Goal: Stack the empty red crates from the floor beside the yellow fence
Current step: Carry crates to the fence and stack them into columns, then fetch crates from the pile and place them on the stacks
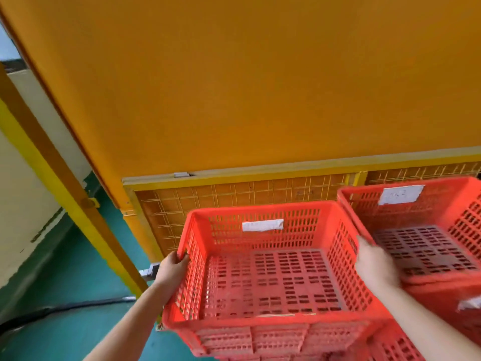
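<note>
Fingers of the left hand [173, 267] curl over the left rim of a red crate [268, 269] (empty). The right hand [374, 264] seemingly grips its right rim.

Light is bright, even and warm, and shadows are soft and faint. The panel [260, 74] reads as a flat orange wash from 10 to 2 o'clock. The right crate [421, 246] looks greyer inside at 4 o'clock. Blur smears the crate [260, 272] holes at 6 o'clock and the label [262, 225] writing. Wide-angle distortion bends the panel's edge and the rails [59, 162] at 9 o'clock.
</note>
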